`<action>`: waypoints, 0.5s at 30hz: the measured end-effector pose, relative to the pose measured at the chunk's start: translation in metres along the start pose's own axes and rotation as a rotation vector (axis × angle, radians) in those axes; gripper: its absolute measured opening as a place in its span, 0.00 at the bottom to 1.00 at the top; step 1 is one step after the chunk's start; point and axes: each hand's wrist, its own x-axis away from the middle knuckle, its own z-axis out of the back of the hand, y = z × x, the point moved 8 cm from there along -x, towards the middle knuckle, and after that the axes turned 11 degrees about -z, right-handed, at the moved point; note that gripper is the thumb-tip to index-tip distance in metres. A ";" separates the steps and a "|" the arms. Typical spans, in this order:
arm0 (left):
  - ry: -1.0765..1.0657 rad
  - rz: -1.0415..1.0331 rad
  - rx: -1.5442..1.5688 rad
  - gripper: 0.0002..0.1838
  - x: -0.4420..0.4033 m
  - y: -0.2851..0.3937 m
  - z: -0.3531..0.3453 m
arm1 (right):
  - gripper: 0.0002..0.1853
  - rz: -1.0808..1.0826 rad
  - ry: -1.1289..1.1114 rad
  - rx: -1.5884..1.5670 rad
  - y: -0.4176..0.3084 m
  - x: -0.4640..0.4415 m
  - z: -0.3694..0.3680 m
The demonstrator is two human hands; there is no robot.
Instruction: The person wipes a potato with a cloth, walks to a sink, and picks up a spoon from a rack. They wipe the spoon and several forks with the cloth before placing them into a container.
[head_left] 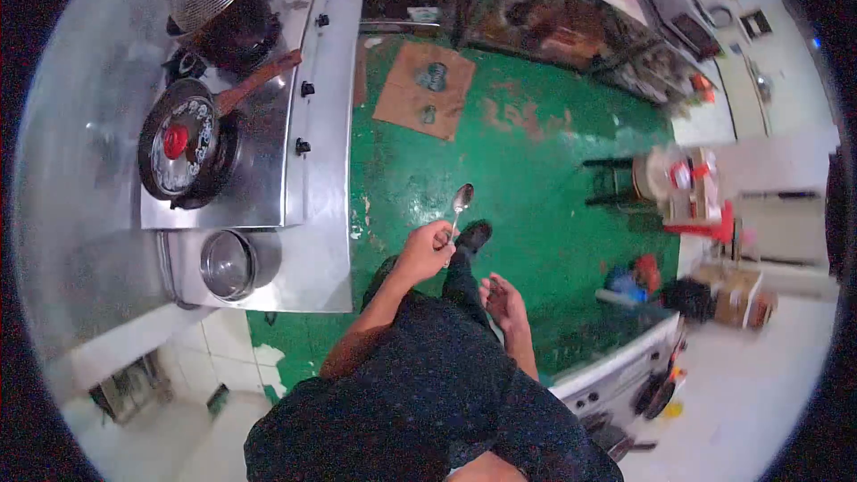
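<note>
My left hand (427, 253) is closed around the handle of a metal spoon (462, 197), held out in front of my body with its bowl pointing away from me. Beside it and a little lower, my right hand (505, 302) hangs with the palm partly turned up and the fingers loosely curled apart; nothing shows in it. Both hands are over the green floor (536, 178). To the left, the stove (268, 178) carries a pan (159, 138) with a wooden handle, covered by a patterned lid (198, 147) with a red knob.
A steel pot (229, 264) stands at the near end of the steel counter (321, 277). A flattened cardboard sheet (411, 94) lies on the floor ahead. On the right are a stool (616, 183), a cardboard box (728, 295) and another appliance with knobs (616, 370). A shelf unit (544, 22) stands at the back.
</note>
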 end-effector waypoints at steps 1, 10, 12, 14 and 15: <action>0.042 0.011 -0.009 0.14 -0.014 -0.007 -0.003 | 0.16 -0.032 -0.021 0.021 -0.019 -0.008 0.001; 0.361 -0.008 -0.287 0.14 -0.161 0.026 -0.036 | 0.07 0.390 -0.242 -0.111 -0.419 -0.124 0.007; 0.374 -0.020 -0.242 0.14 -0.190 0.026 -0.044 | 0.09 0.473 -0.218 -0.113 -0.504 -0.107 -0.048; 0.444 0.086 -0.283 0.14 -0.200 0.021 -0.046 | 0.08 0.511 -0.270 -0.063 -0.572 -0.132 -0.090; 0.480 0.126 -0.305 0.14 -0.211 0.021 -0.043 | 0.09 0.504 -0.252 0.000 -0.600 -0.142 -0.109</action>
